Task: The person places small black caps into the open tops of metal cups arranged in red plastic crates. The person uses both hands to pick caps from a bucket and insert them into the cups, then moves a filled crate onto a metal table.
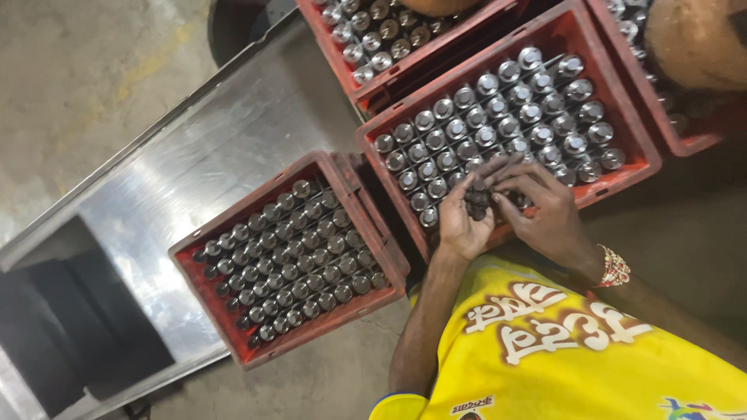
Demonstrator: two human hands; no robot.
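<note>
Small dark caps (pixel 476 201) clustered in cupped left hand (pixel 459 222), right hand (pixel 541 210) fingertips pinched on them, above red crate (pixel 622 117) near edge, cap orientation unclear, 2nd crate (pixel 210 299) just beside.

The small dark pieces (pixel 476 201) cupped between both hands are too blurred and covered to identify.
</note>
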